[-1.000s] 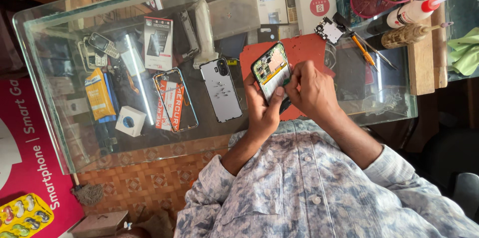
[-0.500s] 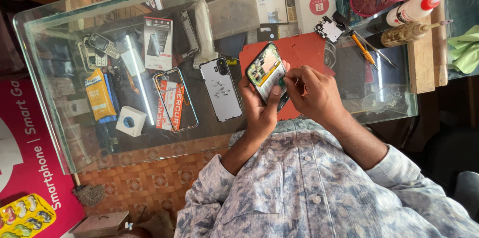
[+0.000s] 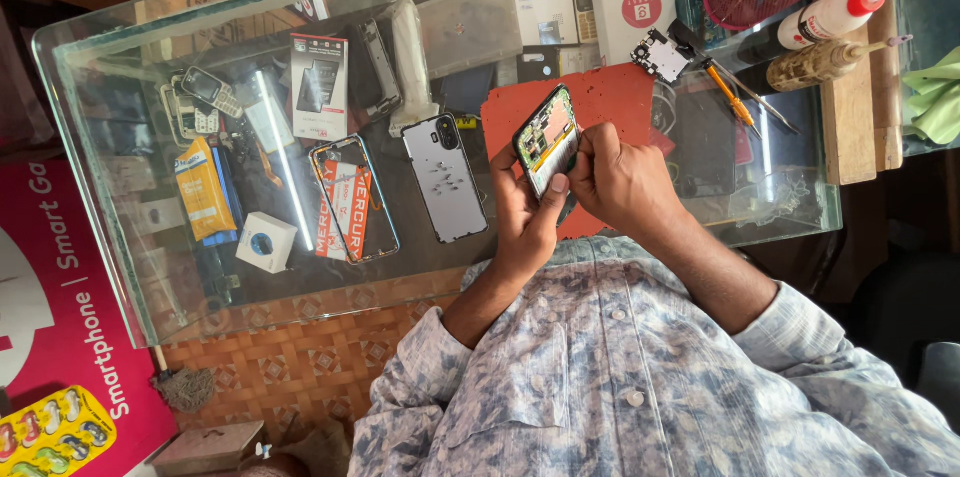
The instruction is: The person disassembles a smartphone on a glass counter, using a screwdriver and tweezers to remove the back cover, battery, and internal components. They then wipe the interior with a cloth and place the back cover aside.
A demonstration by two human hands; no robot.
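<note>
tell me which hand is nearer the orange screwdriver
Right. The right hand lies just below-left of the orange screwdriver; the left hand sits farther away, beyond the phone.

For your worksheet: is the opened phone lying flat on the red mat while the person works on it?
No: both the left hand and the right hand hold the opened phone up, tilted above the red mat.

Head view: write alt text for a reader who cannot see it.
Both hands hold an opened phone above a red mat on a glass counter: left hand cradling it, right hand at its edge. A grey back cover lies beside.
</note>
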